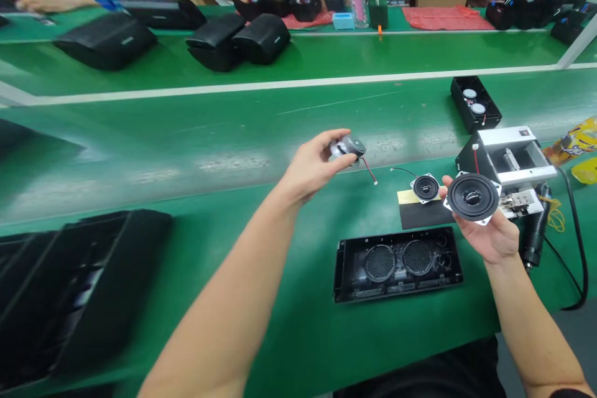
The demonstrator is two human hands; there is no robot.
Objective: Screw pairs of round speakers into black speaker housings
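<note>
My left hand (314, 163) is closed round a small speaker driver (349, 147), whose magnet side shows; a red and black lead with a white plug hangs from it. In my right hand (495, 237) a larger round black speaker driver (472, 197) rests face up, gripped by its metal frame. Just left of that hand, a smaller speaker driver (426, 188) lies on a black and yellow pad (422, 214). Below, between my arms, sits an open black speaker housing (398, 289) with two round mesh grilles.
A white and black screw feeder (506, 137) and an electric screwdriver (534, 236) stand at right, near a yellow packet (578, 140). Black housings (107, 286) fill the left. Beyond, a conveyor belt (233, 130) carries a black box (476, 102). Co-workers sit across, behind finished speakers (109, 37).
</note>
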